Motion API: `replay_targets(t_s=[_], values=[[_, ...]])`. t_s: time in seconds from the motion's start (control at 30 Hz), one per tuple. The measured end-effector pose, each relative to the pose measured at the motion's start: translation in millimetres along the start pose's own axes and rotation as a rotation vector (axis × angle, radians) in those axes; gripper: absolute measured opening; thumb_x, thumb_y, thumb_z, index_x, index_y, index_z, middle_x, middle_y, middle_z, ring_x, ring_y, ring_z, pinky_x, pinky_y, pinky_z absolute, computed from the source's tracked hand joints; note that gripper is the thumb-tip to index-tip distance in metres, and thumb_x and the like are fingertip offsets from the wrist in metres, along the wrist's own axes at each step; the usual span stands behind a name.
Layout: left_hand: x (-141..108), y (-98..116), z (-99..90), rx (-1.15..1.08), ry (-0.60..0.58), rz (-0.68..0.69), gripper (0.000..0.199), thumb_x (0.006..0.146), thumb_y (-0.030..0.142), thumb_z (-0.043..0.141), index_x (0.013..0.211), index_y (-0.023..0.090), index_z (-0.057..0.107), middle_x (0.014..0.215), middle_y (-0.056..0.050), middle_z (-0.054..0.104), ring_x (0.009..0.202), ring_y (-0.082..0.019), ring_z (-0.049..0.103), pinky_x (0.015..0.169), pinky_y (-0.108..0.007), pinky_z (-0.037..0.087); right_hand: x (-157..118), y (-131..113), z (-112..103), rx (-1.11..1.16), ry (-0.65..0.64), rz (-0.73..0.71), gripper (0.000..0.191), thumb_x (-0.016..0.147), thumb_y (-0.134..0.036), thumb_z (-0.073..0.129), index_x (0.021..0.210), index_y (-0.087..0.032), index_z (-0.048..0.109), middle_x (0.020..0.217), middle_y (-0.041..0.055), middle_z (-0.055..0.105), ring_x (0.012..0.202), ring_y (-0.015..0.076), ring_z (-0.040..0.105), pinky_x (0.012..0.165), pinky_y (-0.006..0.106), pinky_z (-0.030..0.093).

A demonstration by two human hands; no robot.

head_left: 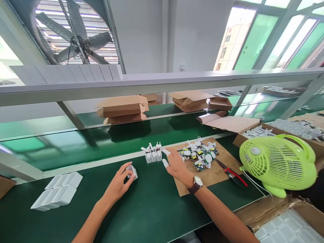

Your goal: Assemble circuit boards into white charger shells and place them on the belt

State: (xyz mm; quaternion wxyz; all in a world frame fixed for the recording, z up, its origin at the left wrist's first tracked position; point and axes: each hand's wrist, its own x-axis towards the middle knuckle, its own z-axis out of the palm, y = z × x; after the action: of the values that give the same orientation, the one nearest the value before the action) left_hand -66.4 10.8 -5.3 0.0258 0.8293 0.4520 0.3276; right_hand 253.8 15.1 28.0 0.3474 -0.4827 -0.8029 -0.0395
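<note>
My left hand (118, 184) has its thumb and fingers closed around a small white plastic case (133, 171) on the green table. My right hand (178, 167) wears white finger covers on two fingertips and a watch on the wrist. Its fingers are stretched apart beside a short row of white cases (154, 155) with parts and pronged plugs sticking out of their tops. Just right of that hand, a heap of small circuit boards with white plug parts (199, 153) lies on a brown cardboard sheet (186, 187).
Several empty white cases (58, 190) stand grouped at the left. Red-handled pliers (231, 172) rest on the cardboard's right edge. A lime-green fan (275, 162) stands at the right, above an open carton of white cases (288, 227). Cardboard boxes (124, 106) lie behind the table.
</note>
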Motion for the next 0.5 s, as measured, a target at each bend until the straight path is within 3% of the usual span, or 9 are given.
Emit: replay_targets(t_s=[0.13, 0.23, 0.37, 0.5], values=[[-7, 8, 15.0, -0.09, 0.075, 0.028, 0.026, 0.099, 0.04, 0.052, 0.087, 0.022, 0.065, 0.133, -0.012, 0.065, 0.112, -0.023, 0.07, 0.091, -0.035, 0.06, -13, 49, -43, -0.23, -0.22, 0.14, 0.053, 0.076, -0.001, 0.05, 0.126, -0.016, 0.057, 0.13, 0.0155, 0.061, 0.123, 0.032, 0.054, 0.107, 0.054, 0.046], [-14, 7, 19.5, -0.131, 0.086, 0.013, 0.023, 0.099, 0.04, 0.055, 0.089, 0.023, 0.066, 0.136, -0.011, 0.064, 0.109, -0.023, 0.071, 0.086, -0.032, 0.062, -23, 70, -61, -0.298, -0.327, 0.19, 0.047, 0.074, 0.002, 0.049, 0.115, -0.018, 0.06, 0.121, 0.0145, 0.064, 0.117, 0.0306, 0.057, 0.101, 0.047, 0.047], [-21, 5, 20.0, -0.158, 0.106, 0.005, 0.021, 0.098, 0.041, 0.057, 0.092, 0.025, 0.069, 0.135, -0.009, 0.065, 0.11, -0.023, 0.071, 0.087, -0.032, 0.063, -16, 79, -67, -0.298, -0.337, 0.226, 0.035, 0.073, 0.004, 0.047, 0.095, -0.02, 0.059, 0.1, 0.0104, 0.066, 0.096, 0.0263, 0.06, 0.086, 0.038, 0.048], [-24, 6, 19.3, -0.169, 0.117, -0.006, 0.021, 0.098, 0.04, 0.057, 0.094, 0.024, 0.069, 0.135, -0.01, 0.065, 0.112, -0.024, 0.071, 0.09, -0.035, 0.063, 1, 73, -69, -0.249, -0.282, 0.258, 0.033, 0.076, 0.001, 0.042, 0.096, -0.02, 0.057, 0.092, 0.0067, 0.063, 0.085, 0.023, 0.058, 0.078, 0.034, 0.047]])
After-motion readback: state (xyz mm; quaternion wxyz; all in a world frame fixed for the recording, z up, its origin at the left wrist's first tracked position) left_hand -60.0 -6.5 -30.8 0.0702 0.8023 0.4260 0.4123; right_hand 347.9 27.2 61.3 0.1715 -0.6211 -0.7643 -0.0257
